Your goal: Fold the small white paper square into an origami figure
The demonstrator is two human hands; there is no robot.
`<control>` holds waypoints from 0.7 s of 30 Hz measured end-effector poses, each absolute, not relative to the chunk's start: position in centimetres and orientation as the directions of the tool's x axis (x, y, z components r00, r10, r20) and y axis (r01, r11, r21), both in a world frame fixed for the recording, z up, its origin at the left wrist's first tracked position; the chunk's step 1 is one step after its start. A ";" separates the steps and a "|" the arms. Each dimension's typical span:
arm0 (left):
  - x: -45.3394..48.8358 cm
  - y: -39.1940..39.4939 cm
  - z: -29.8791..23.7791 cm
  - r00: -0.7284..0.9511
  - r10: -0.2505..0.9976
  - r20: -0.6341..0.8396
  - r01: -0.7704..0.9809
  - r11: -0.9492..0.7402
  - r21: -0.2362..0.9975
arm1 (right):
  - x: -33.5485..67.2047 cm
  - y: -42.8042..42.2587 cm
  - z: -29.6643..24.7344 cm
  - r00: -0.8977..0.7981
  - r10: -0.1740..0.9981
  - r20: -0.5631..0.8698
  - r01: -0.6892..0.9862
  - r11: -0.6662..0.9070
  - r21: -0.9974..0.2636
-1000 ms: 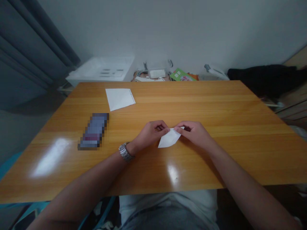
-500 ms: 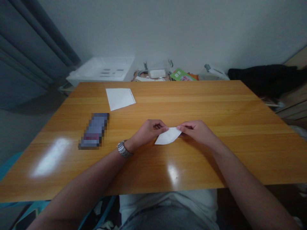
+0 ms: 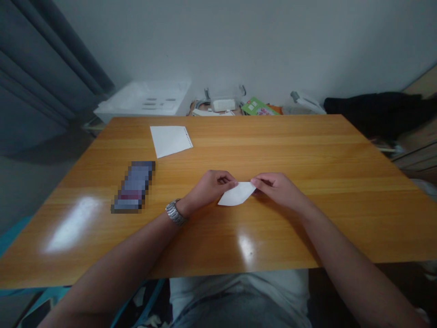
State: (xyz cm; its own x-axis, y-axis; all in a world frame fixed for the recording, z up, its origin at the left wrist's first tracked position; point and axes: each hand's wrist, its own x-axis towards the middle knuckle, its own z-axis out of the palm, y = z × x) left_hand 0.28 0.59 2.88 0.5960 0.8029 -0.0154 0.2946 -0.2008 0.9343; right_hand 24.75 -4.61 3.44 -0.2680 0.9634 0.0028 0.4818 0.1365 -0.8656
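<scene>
The left hand [image 3: 218,183] and the right hand [image 3: 275,186] each pinch the small white paper [image 3: 236,194] between thumb and fingers, one at either end of its far edge, and both lie to the right of the dark device [image 3: 134,187], a phone-like slab whose screen is pixelated. A metal watch [image 3: 175,212] circles the left wrist, just right of the device and slightly nearer the person. The paper sits well to the right of the device, about level with its nearer half, its near edge slanting free toward the person; whether that free part rests on the wooden surface [image 3: 300,157] or hangs just above it I cannot tell. It looks thin and should be very light, easy to bend or crease and quick to tear if tugged from both ends. The far corners, where the thumbs press, seem the sound place for a light grip, since the loose near edge would probably flop if held from one side only. Just beyond the device and a little to its right lies a white sheet [image 3: 170,141], with a perforated right edge. Farther past the device, over the far side of the surface, stands a white tray [image 3: 177,98]; far to the device's right at about that depth are a green booklet [image 3: 257,107] and dark cloth [image 3: 372,109].
</scene>
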 end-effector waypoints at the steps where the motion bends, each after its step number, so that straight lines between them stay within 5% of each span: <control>1: 0.3 0.5 2.9 0.603 0.798 -0.009 0.295 -0.213 0.931 | 24.6 -4.6 3.3 -0.267 0.964 0.007 0.462 0.134 -0.876; 21: 0.6 0.2 3.1 0.567 0.823 -0.033 0.286 -0.160 0.945 | 24.1 -4.7 3.4 -0.244 0.969 0.039 0.555 0.173 -0.814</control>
